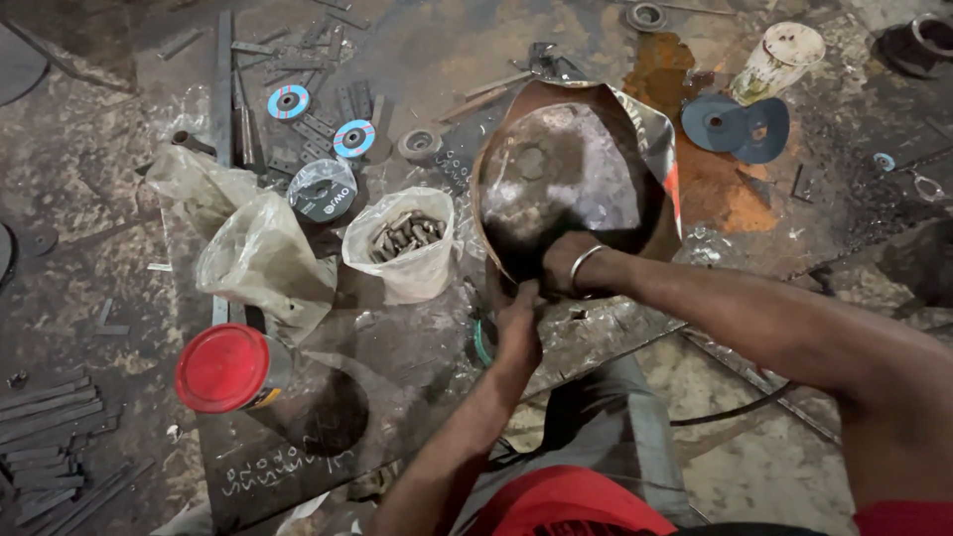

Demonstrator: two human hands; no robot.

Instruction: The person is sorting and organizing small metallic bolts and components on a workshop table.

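A round, dark metal pan (556, 179) with a rusty rim stands tilted on a steel work plate (397, 347). My right hand (571, 266), with a metal bangle at the wrist, grips the pan's lower rim. My left hand (518, 328) is closed just below it, at the rim's bottom edge; what it pinches is hidden by the fingers. A crumpled sheet of shiny wrapping (650, 124) lies behind the pan's right side.
A plastic bag of bolts (402, 238), two more cloudy bags (260, 260), a red-lidded tin (226, 367), grinding discs (288, 101), dark cutting discs (735, 124), a white can (779, 58), metal strips (50, 437) and a black cable (735, 407).
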